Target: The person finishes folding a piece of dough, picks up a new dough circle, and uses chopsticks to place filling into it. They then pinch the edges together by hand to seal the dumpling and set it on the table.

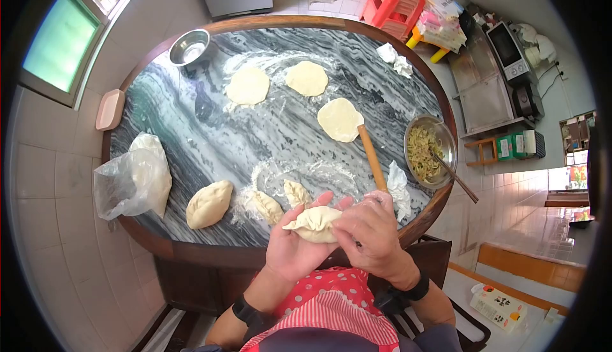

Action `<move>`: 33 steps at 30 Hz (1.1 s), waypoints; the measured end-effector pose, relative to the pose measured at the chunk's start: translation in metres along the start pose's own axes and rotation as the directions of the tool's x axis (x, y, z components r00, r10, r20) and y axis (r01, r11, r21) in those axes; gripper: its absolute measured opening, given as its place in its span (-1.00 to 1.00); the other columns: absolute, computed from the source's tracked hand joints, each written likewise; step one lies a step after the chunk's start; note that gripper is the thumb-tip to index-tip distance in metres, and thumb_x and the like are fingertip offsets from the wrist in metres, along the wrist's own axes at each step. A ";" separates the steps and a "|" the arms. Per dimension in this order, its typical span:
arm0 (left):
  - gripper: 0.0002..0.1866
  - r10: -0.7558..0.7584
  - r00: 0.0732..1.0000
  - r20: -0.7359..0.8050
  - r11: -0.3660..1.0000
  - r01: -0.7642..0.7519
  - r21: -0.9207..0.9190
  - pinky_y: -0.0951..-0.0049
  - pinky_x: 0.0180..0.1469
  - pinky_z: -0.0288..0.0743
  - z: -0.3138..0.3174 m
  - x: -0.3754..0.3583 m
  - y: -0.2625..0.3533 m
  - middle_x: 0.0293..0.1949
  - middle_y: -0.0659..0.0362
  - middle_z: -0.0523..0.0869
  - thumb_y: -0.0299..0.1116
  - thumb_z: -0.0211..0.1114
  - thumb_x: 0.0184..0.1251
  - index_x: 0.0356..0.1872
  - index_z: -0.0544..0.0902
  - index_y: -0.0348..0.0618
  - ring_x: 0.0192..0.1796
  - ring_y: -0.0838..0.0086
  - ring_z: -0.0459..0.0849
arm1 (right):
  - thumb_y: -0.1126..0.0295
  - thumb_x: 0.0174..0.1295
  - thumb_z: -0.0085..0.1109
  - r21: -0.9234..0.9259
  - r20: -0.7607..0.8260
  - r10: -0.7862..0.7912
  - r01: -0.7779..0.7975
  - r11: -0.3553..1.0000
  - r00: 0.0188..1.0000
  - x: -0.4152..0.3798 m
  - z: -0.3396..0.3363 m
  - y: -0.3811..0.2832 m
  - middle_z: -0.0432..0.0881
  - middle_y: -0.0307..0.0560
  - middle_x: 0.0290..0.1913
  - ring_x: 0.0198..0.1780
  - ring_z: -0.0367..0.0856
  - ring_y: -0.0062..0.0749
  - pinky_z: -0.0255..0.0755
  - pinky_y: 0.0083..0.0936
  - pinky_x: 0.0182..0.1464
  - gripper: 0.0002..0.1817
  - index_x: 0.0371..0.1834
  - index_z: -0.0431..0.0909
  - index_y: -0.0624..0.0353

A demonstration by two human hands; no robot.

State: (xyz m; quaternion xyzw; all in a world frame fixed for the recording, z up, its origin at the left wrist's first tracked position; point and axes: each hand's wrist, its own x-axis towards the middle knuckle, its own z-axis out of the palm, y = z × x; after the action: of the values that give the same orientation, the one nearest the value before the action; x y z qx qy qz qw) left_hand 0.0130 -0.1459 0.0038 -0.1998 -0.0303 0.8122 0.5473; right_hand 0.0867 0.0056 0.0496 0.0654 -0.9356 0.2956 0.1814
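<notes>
A pleated dumpling [312,224] lies across the palm of my left hand [294,250], whose fingers cup it from below. My right hand [371,232] pinches the dumpling's right end between thumb and fingertips. Just beyond my hands, two small dumplings, one [266,207] and another [296,193], rest on floured marble. A larger folded dumpling [209,204] sits to their left. Above my right hand lies a wooden rolling pin [372,158], its far end touching a flat dough round [340,120]. Two more rounds, a left one [249,86] and a right one [306,79], lie farther back.
On the table's right edge stands a metal bowl of chopped filling [423,154] with chopsticks [460,182] in it. A plastic bag [137,177] lies left. An upper-left steel bowl [190,48], crumpled tissue [398,189] and a wooden table rim [210,248] are visible.
</notes>
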 end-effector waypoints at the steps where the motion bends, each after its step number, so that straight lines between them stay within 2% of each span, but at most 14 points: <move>1: -0.48 0.007 1.000 -0.010 0.999 -0.006 0.040 -0.03 0.50 0.00 0.001 0.001 0.001 0.48 -0.17 0.15 -0.07 -0.20 0.55 0.35 0.38 -0.13 0.48 0.03 0.18 | 0.45 -0.05 0.41 -0.024 -0.040 0.039 -0.040 0.999 0.998 0.001 0.004 -0.002 0.57 -0.23 -0.27 -0.21 0.55 -0.28 0.29 -0.13 0.05 -0.74 -0.28 0.58 0.11; 6: -0.47 0.026 0.999 -0.031 0.998 -0.024 0.056 -0.06 0.49 0.00 0.001 0.004 0.013 0.47 -0.18 0.14 -0.08 -0.20 0.55 0.36 0.35 -0.16 0.47 0.02 0.21 | 0.47 -0.07 0.41 -0.019 -0.038 0.087 -0.088 0.996 0.995 0.011 0.007 -0.007 0.57 -0.21 -0.28 -0.22 0.56 -0.30 0.27 -0.14 0.07 -0.73 -0.26 0.59 0.11; 8: -0.47 0.000 0.999 0.048 1.000 -0.001 0.012 -0.04 0.49 0.03 0.000 0.006 0.018 0.45 -0.17 0.20 -0.09 -0.21 0.55 0.37 0.34 -0.17 0.44 0.04 0.26 | 0.48 -0.08 0.41 0.096 -0.034 0.230 -0.226 0.969 0.973 0.022 -0.002 -0.013 0.57 -0.21 -0.28 -0.22 0.57 -0.31 0.26 -0.15 0.07 -0.71 -0.23 0.60 0.12; 9: -0.47 -0.001 0.999 0.048 1.000 0.000 0.010 -0.04 0.49 0.03 0.000 0.006 0.019 0.45 -0.17 0.20 -0.09 -0.21 0.55 0.37 0.34 -0.17 0.44 0.04 0.26 | 0.48 -0.08 0.41 0.095 -0.032 0.231 -0.227 0.969 0.972 0.026 -0.003 -0.013 0.57 -0.21 -0.28 -0.22 0.57 -0.31 0.26 -0.15 0.07 -0.71 -0.23 0.60 0.12; 11: -0.46 0.012 0.997 0.070 0.998 -0.008 -0.060 0.00 0.46 0.11 0.000 0.005 0.020 0.43 -0.18 0.24 -0.11 -0.20 0.55 0.38 0.29 -0.24 0.43 0.06 0.29 | 0.49 -0.07 0.40 0.071 -0.007 0.116 -0.115 0.991 0.993 0.033 -0.003 -0.014 0.57 -0.21 -0.29 -0.22 0.57 -0.31 0.26 -0.16 0.09 -0.70 -0.21 0.61 0.14; 14: -0.46 -0.001 0.993 0.121 0.996 0.013 -0.093 0.01 0.46 0.11 -0.005 0.005 0.023 0.40 -0.17 0.29 -0.12 -0.18 0.55 0.39 0.27 -0.24 0.42 0.07 0.31 | 0.50 -0.05 0.38 0.014 0.018 0.049 -0.049 0.999 0.999 0.038 0.009 -0.013 0.57 -0.20 -0.28 -0.21 0.57 -0.30 0.26 -0.15 0.10 -0.72 -0.22 0.61 0.15; 18: -0.46 -0.009 0.991 0.131 0.993 0.025 -0.117 0.02 0.46 0.11 -0.004 0.004 0.027 0.38 -0.16 0.34 -0.13 -0.17 0.55 0.40 0.26 -0.24 0.41 0.09 0.33 | 0.50 -0.03 0.35 -0.001 0.053 0.036 -0.036 0.999 0.998 0.037 0.020 -0.011 0.56 -0.20 -0.28 -0.19 0.56 -0.29 0.26 -0.13 0.09 -0.75 -0.22 0.60 0.15; 20: -0.46 -0.015 0.997 0.074 0.996 0.021 -0.086 0.02 0.46 0.12 -0.001 0.004 0.029 0.35 -0.14 0.37 -0.15 -0.17 0.55 0.40 0.25 -0.24 0.39 0.12 0.36 | 0.49 -0.01 0.33 -0.153 -0.022 -0.046 0.042 0.987 0.999 0.036 0.026 -0.013 0.56 -0.21 -0.27 -0.19 0.55 -0.30 0.26 -0.08 0.08 -0.77 -0.23 0.60 0.15; 24: -0.47 -0.008 0.998 0.060 0.999 0.010 -0.030 0.03 0.44 0.16 -0.001 0.002 0.034 0.33 -0.10 0.41 -0.15 -0.17 0.55 0.40 0.25 -0.25 0.37 0.16 0.39 | 0.47 0.00 0.33 -0.037 0.026 0.033 -0.032 0.999 0.999 0.045 0.017 -0.018 0.57 -0.21 -0.27 -0.18 0.55 -0.30 0.25 -0.05 0.09 -0.78 -0.24 0.59 0.15; 27: -0.47 -0.035 0.988 0.153 0.996 0.047 -0.074 0.07 0.43 0.19 -0.008 0.004 0.036 0.32 -0.07 0.43 -0.15 -0.16 0.55 0.40 0.25 -0.25 0.36 0.18 0.41 | 0.45 0.04 0.30 0.018 0.051 0.047 -0.048 0.999 0.998 0.054 0.013 -0.016 0.56 -0.21 -0.26 -0.16 0.54 -0.29 0.24 -0.05 0.11 -0.80 -0.23 0.60 0.15; 29: -0.48 -0.050 0.995 0.083 0.989 0.061 -0.137 0.12 0.43 0.21 -0.006 0.002 0.036 0.31 -0.05 0.44 -0.15 -0.16 0.55 0.39 0.26 -0.25 0.36 0.20 0.41 | 0.44 0.06 0.29 0.023 0.092 -0.066 0.064 0.998 0.994 0.056 0.021 -0.016 0.56 -0.21 -0.24 -0.15 0.54 -0.28 0.22 -0.06 0.12 -0.80 -0.22 0.60 0.14; 30: -0.48 -0.054 0.995 0.080 0.989 0.065 -0.135 0.12 0.43 0.21 -0.002 0.001 0.036 0.31 -0.05 0.44 -0.15 -0.16 0.55 0.39 0.26 -0.25 0.36 0.20 0.41 | 0.44 0.06 0.29 0.023 0.088 -0.062 0.060 0.998 0.994 0.055 0.024 -0.016 0.56 -0.21 -0.24 -0.15 0.54 -0.28 0.22 -0.06 0.12 -0.80 -0.22 0.60 0.14; 32: -0.49 -0.002 0.997 -0.076 0.999 0.005 0.039 0.14 0.47 0.13 0.005 0.001 0.035 0.40 -0.07 0.33 -0.13 -0.22 0.57 0.38 0.32 -0.20 0.44 0.14 0.29 | 0.41 0.07 0.29 -0.062 0.128 -0.088 0.096 0.993 0.988 0.052 0.028 -0.016 0.56 -0.21 -0.24 -0.14 0.54 -0.28 0.22 -0.06 0.12 -0.79 -0.20 0.61 0.13; 33: -0.49 -0.016 0.997 -0.078 0.999 0.019 0.043 0.14 0.47 0.13 0.002 0.001 0.035 0.40 -0.07 0.33 -0.13 -0.22 0.57 0.38 0.32 -0.20 0.44 0.14 0.29 | 0.41 0.07 0.29 -0.070 0.121 -0.076 0.085 0.994 0.990 0.051 0.029 -0.019 0.56 -0.21 -0.24 -0.14 0.54 -0.28 0.22 -0.06 0.12 -0.79 -0.20 0.61 0.13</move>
State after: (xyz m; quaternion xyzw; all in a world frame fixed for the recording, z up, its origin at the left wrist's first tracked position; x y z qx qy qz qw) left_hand -0.0187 -0.1588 -0.0036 -0.2191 0.0071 0.7995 0.5593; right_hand 0.0348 -0.0272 0.0568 0.1136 -0.9518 0.2483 0.1398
